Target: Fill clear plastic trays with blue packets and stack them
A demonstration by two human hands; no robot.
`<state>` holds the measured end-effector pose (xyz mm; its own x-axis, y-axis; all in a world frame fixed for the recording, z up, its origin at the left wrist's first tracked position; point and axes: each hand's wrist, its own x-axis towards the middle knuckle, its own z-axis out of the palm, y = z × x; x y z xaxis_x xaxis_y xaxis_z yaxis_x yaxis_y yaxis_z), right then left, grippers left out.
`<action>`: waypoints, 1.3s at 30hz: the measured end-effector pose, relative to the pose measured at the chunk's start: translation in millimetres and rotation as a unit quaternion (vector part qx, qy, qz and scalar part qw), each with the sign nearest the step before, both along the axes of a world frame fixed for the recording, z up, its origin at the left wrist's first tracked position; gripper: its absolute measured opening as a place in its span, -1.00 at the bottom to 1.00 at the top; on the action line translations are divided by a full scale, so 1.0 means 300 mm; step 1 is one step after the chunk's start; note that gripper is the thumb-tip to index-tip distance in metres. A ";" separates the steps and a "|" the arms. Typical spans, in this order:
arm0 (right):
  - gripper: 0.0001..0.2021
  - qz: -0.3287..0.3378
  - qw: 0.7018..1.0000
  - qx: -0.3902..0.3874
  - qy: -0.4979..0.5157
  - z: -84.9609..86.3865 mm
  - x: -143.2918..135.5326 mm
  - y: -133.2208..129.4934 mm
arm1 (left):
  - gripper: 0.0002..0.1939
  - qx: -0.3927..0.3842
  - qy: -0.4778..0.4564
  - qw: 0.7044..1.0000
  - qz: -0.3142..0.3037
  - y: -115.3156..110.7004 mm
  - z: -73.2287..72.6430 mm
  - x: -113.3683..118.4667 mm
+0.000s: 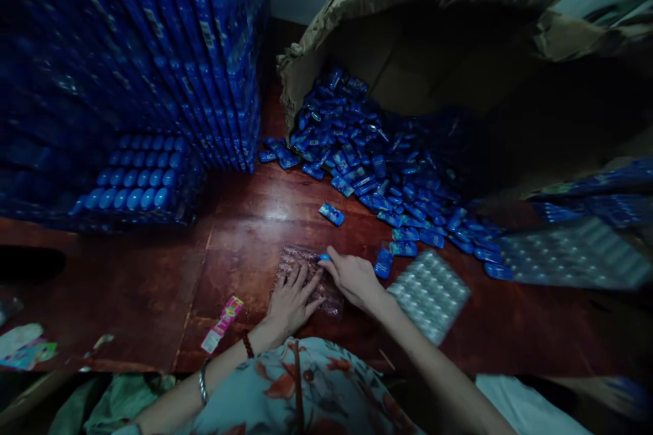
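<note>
A clear plastic tray [331, 302] with rows of small cavities lies on the reddish wooden table in front of me. My left hand [294, 299] rests flat on it, fingers spread. At the tray's upper right corner, my right hand [352, 275] pinches a small blue item [324, 257] between thumb and fingers. Just right of that hand lies a blue packet [383, 263], and another blue packet [331, 213] sits above the tray. A second clear tray [431, 296] is beside my right forearm.
Blue packets [377, 163] spill from a torn cardboard box [408, 47]. Tall stacks of filled blue trays [204, 68] stand at the left, with a lower filled stack [135, 173] before them. A pink strip [222, 324] lies left; more clear trays [576, 251] lie right.
</note>
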<state>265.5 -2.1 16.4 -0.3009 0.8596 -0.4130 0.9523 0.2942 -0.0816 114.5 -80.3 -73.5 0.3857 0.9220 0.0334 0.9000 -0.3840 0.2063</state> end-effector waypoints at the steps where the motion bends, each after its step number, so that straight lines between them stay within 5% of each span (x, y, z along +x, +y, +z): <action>1: -0.63 -0.020 1.000 0.006 0.017 0.001 0.014 0.027 | -0.44 0.002 -0.002 1.000 0.004 0.002 0.001 0.000; 5: -0.59 -0.089 0.987 0.122 0.049 -0.037 0.051 0.168 | -0.44 -0.003 -0.007 1.000 0.019 0.007 0.007 0.000; 10: -0.63 -0.026 0.990 0.112 0.088 -0.113 0.049 0.293 | -0.44 -0.015 -0.003 1.000 0.020 0.011 0.012 0.001; 14: -0.66 -0.001 0.975 0.101 0.197 -0.149 0.063 0.305 | -0.44 -0.014 -0.005 1.000 0.018 0.011 0.009 -0.002; 19: -0.72 -0.085 0.919 0.058 0.380 -0.187 0.080 0.279 | -0.45 -0.008 -0.004 1.000 0.017 0.010 0.006 -0.005; 23: -0.64 -0.113 0.902 0.000 0.416 -0.201 0.082 0.276 | -0.44 -0.003 -0.002 1.000 0.009 0.011 0.006 -0.006; 29: -0.69 -0.059 0.899 -0.086 0.426 -0.091 0.045 0.287 | -0.44 -0.017 -0.009 1.000 0.012 0.015 0.015 -0.003; 35: -0.84 0.150 0.966 -0.070 0.197 0.087 -0.084 0.234 | -0.45 -0.044 -0.019 0.998 0.030 0.021 0.025 -0.001; 39: -0.80 0.202 0.977 -0.021 0.064 0.104 -0.140 0.183 | -0.48 -0.046 -0.031 0.998 0.038 0.023 0.024 0.000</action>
<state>223.4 52.8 47.6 -0.6638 0.6429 -0.3821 0.7403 0.6375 -0.2134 114.4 -73.4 -66.3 0.3138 0.9490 -0.0306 0.9107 -0.2917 0.2926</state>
